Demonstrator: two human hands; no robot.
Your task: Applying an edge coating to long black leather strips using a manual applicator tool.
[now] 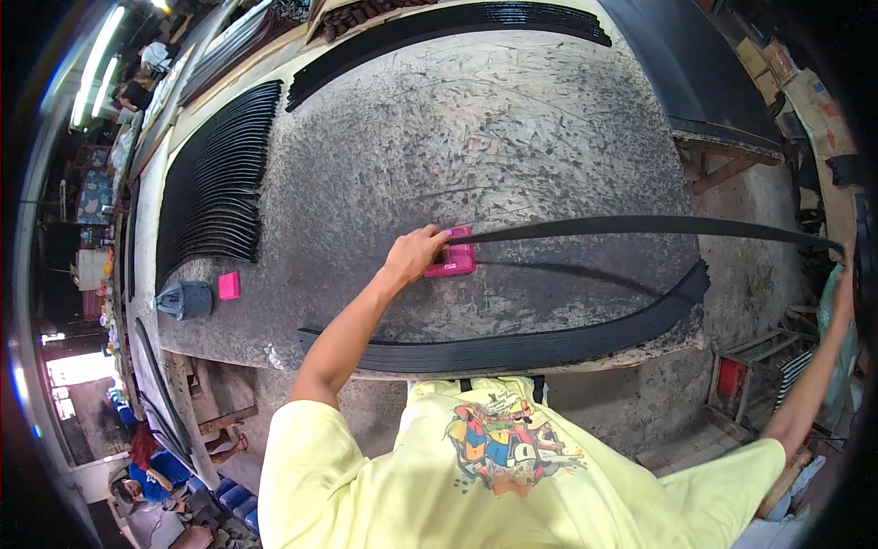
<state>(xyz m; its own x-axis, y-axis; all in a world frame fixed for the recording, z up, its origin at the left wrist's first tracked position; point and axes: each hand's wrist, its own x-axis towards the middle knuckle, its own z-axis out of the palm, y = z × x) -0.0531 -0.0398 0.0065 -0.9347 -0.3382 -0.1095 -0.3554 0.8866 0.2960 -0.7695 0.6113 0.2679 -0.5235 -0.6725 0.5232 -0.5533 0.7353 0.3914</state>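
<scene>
A long black strip (640,225) stretches from the middle of the worktable out past its right side, raised and slightly bowed. My left hand (417,253) is closed at the strip's left end, its fingertips over a pink plastic tray (465,259); what lies under the fingers is partly hidden. Far to the right, my outstretched right hand (847,265) grips the strip's other end, near the dark rim of the picture. Below the strip, a stack of similar black strips (494,350) lies curved along the table's near edge.
Many black strips (224,174) lie fanned at the table's left, and another bundle (448,29) at the far edge. A grey-blue container (186,300) stands beside a pink block (229,285). A black sheet covers another table (700,73) at far right. A stool (745,375) stands lower right.
</scene>
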